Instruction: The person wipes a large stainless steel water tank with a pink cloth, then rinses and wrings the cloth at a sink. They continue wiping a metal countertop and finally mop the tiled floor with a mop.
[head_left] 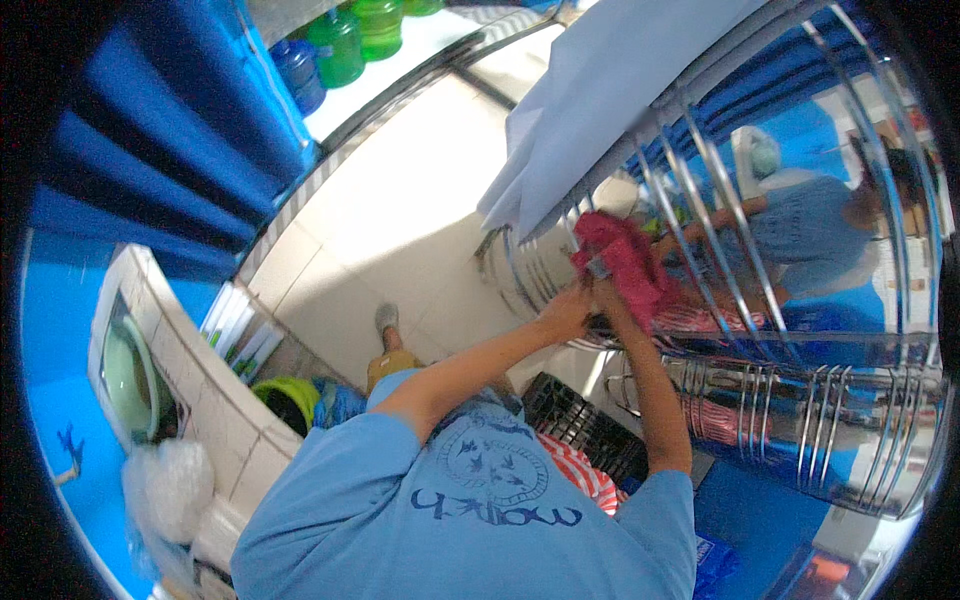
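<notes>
The red cloth [622,258] sits just beyond the left hand [567,310] and right hand [608,298], by the rack [740,225]; I cannot tell either's grip. Likely light, limp: pinch its near edge.

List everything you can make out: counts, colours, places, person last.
Red cloth: one, pinkish red, at the hands
Rack: one, silver, right
Mirror-like panel: one, silvery, behind rack bars
Sheet: one, pale, upper centre
Large bottles: at least three, blue and green, top left
Basin: one, pale green, left
Clear bag: at least one, clear, lower left
Bucket: one, lime green, left of centre
Crate: one, black, between the forearms
Striped item: one, red and white, beside crate
Floor: one, beige tiles, centre
Shirt: one, blue, lower centre
Left hand, right hand: two, bare, at red cloth
</notes>
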